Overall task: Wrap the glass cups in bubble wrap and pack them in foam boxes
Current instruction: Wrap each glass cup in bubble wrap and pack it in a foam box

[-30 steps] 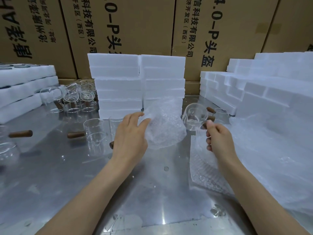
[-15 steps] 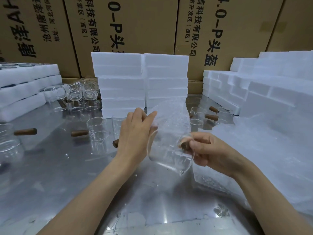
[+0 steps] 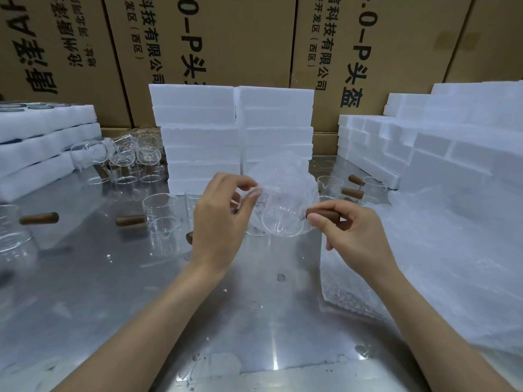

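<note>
Right hand (image 3: 351, 236) fingers pinch the glass cup (image 3: 283, 222) by its wooden handle (image 3: 322, 215); left hand (image 3: 220, 222) fingers pinch bubble wrap (image 3: 283, 176)

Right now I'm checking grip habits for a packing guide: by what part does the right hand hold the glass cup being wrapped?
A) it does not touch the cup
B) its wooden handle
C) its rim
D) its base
B: the right hand pinches the brown wooden handle that sticks out from the glass cup, while the left hand holds the bubble wrap against it.
</note>
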### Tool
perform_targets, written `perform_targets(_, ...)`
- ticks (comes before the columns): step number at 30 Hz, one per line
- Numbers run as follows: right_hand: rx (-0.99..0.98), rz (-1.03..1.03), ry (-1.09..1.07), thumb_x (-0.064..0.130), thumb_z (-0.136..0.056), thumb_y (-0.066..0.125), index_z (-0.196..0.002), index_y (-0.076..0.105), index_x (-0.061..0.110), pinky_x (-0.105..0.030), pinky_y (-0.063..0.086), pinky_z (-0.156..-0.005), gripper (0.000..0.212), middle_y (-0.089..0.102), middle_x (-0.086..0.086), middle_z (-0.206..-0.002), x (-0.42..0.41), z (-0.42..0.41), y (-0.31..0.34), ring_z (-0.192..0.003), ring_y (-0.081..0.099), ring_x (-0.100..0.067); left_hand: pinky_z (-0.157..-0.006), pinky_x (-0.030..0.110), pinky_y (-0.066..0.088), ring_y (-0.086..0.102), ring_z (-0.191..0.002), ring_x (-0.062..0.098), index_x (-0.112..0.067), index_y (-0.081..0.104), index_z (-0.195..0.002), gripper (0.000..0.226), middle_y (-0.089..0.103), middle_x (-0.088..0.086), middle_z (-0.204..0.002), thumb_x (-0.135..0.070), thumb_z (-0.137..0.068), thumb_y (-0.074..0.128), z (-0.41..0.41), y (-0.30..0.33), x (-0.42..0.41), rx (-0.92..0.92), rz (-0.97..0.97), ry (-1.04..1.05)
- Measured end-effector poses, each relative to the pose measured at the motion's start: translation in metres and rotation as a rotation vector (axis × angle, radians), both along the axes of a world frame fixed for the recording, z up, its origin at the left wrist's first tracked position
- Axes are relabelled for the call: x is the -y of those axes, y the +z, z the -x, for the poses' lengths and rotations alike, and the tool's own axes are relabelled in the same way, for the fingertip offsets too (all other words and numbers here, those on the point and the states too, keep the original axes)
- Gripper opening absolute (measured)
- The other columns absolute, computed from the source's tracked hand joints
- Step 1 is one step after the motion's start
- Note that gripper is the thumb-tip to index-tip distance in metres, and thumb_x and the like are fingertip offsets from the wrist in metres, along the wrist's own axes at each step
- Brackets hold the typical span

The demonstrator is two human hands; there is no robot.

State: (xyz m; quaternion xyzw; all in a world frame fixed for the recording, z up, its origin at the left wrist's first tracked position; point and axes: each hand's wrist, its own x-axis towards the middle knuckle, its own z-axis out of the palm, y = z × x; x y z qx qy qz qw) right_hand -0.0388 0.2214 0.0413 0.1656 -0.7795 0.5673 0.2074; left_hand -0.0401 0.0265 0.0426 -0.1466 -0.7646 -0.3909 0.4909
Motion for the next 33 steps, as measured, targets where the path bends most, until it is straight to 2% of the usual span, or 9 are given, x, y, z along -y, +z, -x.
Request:
perform_targets(5,-0.17,-0.031,-0.034,0.013,-0.081,0.072,-0.087,0.071,0.02,-0.018,0.053,-0.054,0.008,0.07,0.015,-0.078,0.011,-0.005,-0.006,-0.06,0.066,-0.007,-0.06,0.023,0.047,0.052,-0.066,0.008,-0.007,0.074,-0.094,0.013,0.057,0.003,-0.081,-0.015,-0.086,0.07,-0.009,0.0,-0.011,-0.147,0.151,-0.074)
perform_targets(8,-0.208,0.021,-0.037,0.012,-0.082,0.071,-0.081,0.068,0.013,-0.013,0.049,-0.053,0.002,0.068,0.012,-0.072,0.019,-0.007,-0.008,-0.056,0.066,-0.004,-0.058,0.019,0.043,0.052,-0.064,0.014,-0.009,0.075,-0.101,0.018,0.057,0.007,-0.078,-0.018,-0.089,0.066,-0.015,-0.002,-0.021,-0.212,0.302,-0.148)
perform_targets(11,-0.152,0.108,-0.028,0.006,-0.082,0.069,-0.077,0.067,0.02,-0.024,0.051,-0.053,0.016,0.068,0.008,-0.067,0.021,-0.007,-0.007,-0.06,0.064,-0.007,-0.055,0.023,0.047,0.054,-0.059,0.017,-0.01,0.075,-0.103,0.019,0.058,0.006,-0.08,-0.017,-0.089,0.064,-0.021,-0.005,-0.031,-0.209,0.37,-0.26)
perform_targets(15,-0.154,0.103,0.01,-0.003,-0.079,0.066,-0.064,0.055,0.027,-0.009,0.04,-0.048,0.036,0.06,0.019,-0.057,0.02,-0.007,-0.006,-0.052,0.053,0.004,-0.053,0.032,0.05,0.055,-0.058,0.018,-0.007,0.075,-0.103,0.022,0.062,0.008,-0.082,-0.019,-0.088,0.064,-0.028,-0.012,-0.045,-0.115,0.432,-0.43)
perform_targets(19,-0.083,0.166,0.006,-0.007,-0.083,0.059,-0.059,0.048,0.026,-0.009,0.039,-0.045,0.042,0.053,0.018,-0.048,0.017,-0.004,-0.007,-0.045,0.047,0.005,-0.053,0.033,0.052,0.061,-0.061,0.018,-0.008,0.072,-0.11,0.028,0.066,0.007,-0.085,-0.026,-0.093,0.058,-0.034,-0.005,-0.045,-0.126,0.483,-0.428)
perform_targets(21,-0.015,0.243,0.016,-0.004,-0.081,0.063,-0.064,0.057,0.022,-0.009,0.042,-0.047,0.032,0.059,0.016,-0.053,0.015,-0.002,-0.005,-0.049,0.052,0.005,-0.06,0.035,0.052,0.063,-0.072,0.021,-0.009,0.069,-0.114,0.028,0.066,0.01,-0.09,-0.023,-0.097,0.052,-0.034,0.003,-0.037,-0.229,0.441,-0.331)
perform_targets(24,0.089,0.379,0.064,0.001,-0.076,0.07,-0.078,0.07,0.025,-0.017,0.051,-0.053,0.024,0.072,0.009,-0.071,0.01,0.0,-0.003,-0.065,0.067,-0.005,-0.094,0.024,0.039,0.05,-0.104,0.016,-0.01,0.058,-0.121,0.037,0.058,0.009,-0.107,-0.004,-0.086,0.05,-0.028,0.017,-0.018,-0.3,0.212,-0.087)
perform_targets(27,0.152,0.405,0.066,0.003,-0.077,0.07,-0.077,0.071,0.024,-0.017,0.05,-0.049,0.021,0.072,0.007,-0.067,0.004,0.002,-0.002,-0.061,0.068,-0.007,-0.109,0.016,0.019,0.032,-0.125,0.009,-0.006,0.047,-0.133,0.069,0.04,-0.001,-0.129,0.011,-0.066,0.05,-0.018,0.025,0.005,-0.106,0.072,0.068)
perform_targets(33,0.232,0.362,0.12,0.007,-0.086,0.064,-0.081,0.071,0.024,-0.018,0.051,-0.05,0.019,0.073,0.004,-0.072,0.0,0.006,-0.001,-0.064,0.07,-0.011,-0.115,0.013,0.006,0.017,-0.138,0.0,-0.02,0.018,-0.149,0.091,0.02,-0.011,-0.151,-0.017,-0.068,0.059,-0.006,0.007,0.022,0.279,0.555,-0.174)
